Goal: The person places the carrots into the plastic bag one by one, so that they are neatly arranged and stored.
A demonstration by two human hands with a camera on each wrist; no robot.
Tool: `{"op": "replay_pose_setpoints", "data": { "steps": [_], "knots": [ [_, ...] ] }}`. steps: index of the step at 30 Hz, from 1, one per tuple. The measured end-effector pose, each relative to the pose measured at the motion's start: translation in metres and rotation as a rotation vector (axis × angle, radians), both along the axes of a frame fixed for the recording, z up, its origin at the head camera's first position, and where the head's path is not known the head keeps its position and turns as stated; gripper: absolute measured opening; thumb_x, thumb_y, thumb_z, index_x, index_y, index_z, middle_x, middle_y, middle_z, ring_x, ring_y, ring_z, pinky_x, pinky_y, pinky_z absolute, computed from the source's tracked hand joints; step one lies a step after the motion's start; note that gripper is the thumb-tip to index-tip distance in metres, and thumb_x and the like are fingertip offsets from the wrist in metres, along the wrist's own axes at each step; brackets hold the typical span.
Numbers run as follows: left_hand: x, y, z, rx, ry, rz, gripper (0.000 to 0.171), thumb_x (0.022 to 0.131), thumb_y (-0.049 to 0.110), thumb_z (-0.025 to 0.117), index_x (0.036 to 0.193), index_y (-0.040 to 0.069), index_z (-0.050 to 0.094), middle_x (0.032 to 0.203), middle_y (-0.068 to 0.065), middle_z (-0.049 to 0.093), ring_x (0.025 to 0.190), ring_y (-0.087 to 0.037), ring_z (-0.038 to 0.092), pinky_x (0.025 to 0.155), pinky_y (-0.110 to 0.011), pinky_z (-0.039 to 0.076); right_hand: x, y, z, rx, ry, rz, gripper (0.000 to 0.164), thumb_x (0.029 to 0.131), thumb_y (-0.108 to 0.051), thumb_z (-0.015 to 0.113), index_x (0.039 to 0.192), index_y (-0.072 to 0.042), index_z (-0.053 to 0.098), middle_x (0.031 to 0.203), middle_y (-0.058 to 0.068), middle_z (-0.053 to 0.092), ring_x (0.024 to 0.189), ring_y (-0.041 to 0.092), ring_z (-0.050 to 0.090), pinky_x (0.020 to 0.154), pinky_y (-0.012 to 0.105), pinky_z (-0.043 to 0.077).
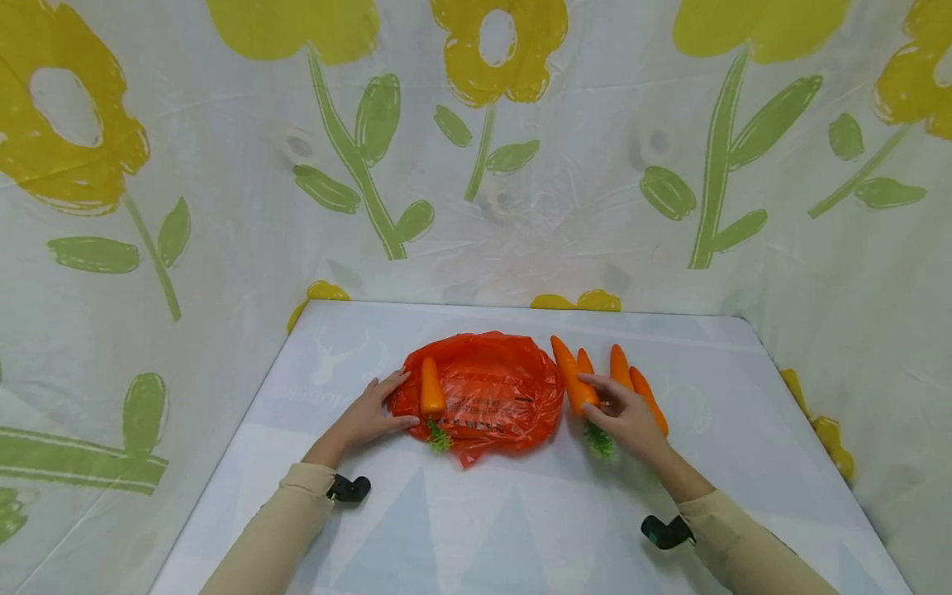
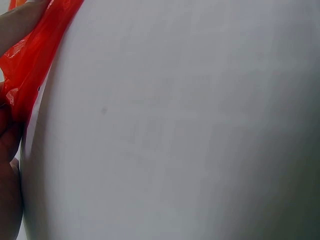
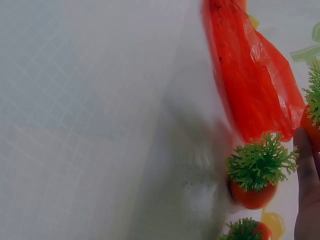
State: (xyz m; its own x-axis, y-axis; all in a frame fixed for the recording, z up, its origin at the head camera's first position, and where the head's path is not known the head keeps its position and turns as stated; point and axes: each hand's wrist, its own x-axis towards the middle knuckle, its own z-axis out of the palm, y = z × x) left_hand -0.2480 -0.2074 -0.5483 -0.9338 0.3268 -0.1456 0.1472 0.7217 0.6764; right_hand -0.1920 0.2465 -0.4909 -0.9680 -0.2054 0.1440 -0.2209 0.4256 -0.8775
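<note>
A red plastic bag [image 1: 494,380] lies spread on the table, with black print on it. An orange toy carrot [image 1: 431,388] with a green leafy top lies on the bag's left part. My left hand [image 1: 375,411] holds the bag's left edge; in the left wrist view the thumb lies on the red film, with fingers by its lower edge. My right hand [image 1: 627,417] pinches another carrot [image 1: 568,372] beside the bag's right edge, its tip pointing away. Its green top [image 3: 314,97] rises above the table in the right wrist view. More carrots [image 1: 649,398] lie behind and beside this hand, partly hidden.
The white table [image 1: 476,529] has pale blue triangle patterns. A curtain [image 1: 580,198] with yellow flowers surrounds it at the back and sides. Black wrist devices [image 1: 349,488] stick out from both sleeves. Two carrots' leafy tops [image 3: 261,162] sit close to the right hand.
</note>
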Motion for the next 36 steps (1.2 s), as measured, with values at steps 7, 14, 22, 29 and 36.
{"op": "replay_pose_setpoints", "data": {
  "steps": [7, 14, 22, 29, 36],
  "knots": [
    [0.0, 0.0, -0.002, 0.001, 0.0, 0.0, 0.1, 0.08, 0.061, 0.078, 0.16, 0.02, 0.035, 0.167, -0.009, 0.027, 0.151, -0.053, 0.01, 0.112, -0.075, 0.021, -0.005, 0.0, -0.009, -0.047, -0.018, 0.039, 0.046, 0.097, -0.009, 0.069, 0.142, -0.003, 0.058, 0.135, 0.021, 0.061, 0.112, 0.032, 0.059, 0.086, 0.017, 0.054],
    [0.0, 0.0, -0.003, 0.004, 0.0, 0.002, 0.101, 0.08, 0.061, 0.079, 0.16, 0.02, 0.035, 0.167, -0.009, 0.027, 0.151, -0.053, 0.009, 0.112, -0.075, 0.02, -0.01, -0.001, -0.017, -0.101, -0.026, 0.083, 0.047, 0.097, -0.014, 0.072, 0.141, -0.007, 0.059, 0.137, 0.018, 0.061, 0.113, 0.033, 0.059, 0.088, 0.02, 0.055],
    [0.0, 0.0, -0.003, 0.007, 0.014, -0.007, 0.1, 0.08, 0.061, 0.078, 0.16, 0.02, 0.034, 0.167, -0.008, 0.027, 0.151, -0.052, 0.009, 0.114, -0.074, 0.019, -0.009, -0.005, -0.017, -0.081, -0.022, 0.085, 0.047, 0.097, -0.016, 0.071, 0.141, -0.009, 0.059, 0.14, 0.016, 0.059, 0.115, 0.029, 0.059, 0.089, 0.02, 0.055],
    [0.0, 0.001, 0.0, -0.001, 0.021, -0.009, 0.1, 0.081, 0.06, 0.079, 0.16, 0.019, 0.034, 0.167, -0.01, 0.027, 0.151, -0.051, 0.01, 0.115, -0.072, 0.018, -0.01, -0.011, -0.018, -0.093, -0.038, 0.091, 0.046, 0.096, -0.018, 0.073, 0.14, -0.012, 0.061, 0.139, 0.013, 0.061, 0.113, 0.027, 0.06, 0.089, 0.021, 0.055],
    [0.001, 0.001, 0.0, -0.001, 0.017, -0.004, 0.1, 0.08, 0.06, 0.078, 0.16, 0.018, 0.035, 0.167, -0.01, 0.027, 0.152, -0.051, 0.01, 0.115, -0.072, 0.018, -0.011, -0.02, -0.021, -0.084, -0.047, 0.099, 0.047, 0.095, -0.019, 0.074, 0.14, -0.012, 0.061, 0.139, 0.014, 0.061, 0.116, 0.029, 0.059, 0.09, 0.021, 0.055]
  ]
}}
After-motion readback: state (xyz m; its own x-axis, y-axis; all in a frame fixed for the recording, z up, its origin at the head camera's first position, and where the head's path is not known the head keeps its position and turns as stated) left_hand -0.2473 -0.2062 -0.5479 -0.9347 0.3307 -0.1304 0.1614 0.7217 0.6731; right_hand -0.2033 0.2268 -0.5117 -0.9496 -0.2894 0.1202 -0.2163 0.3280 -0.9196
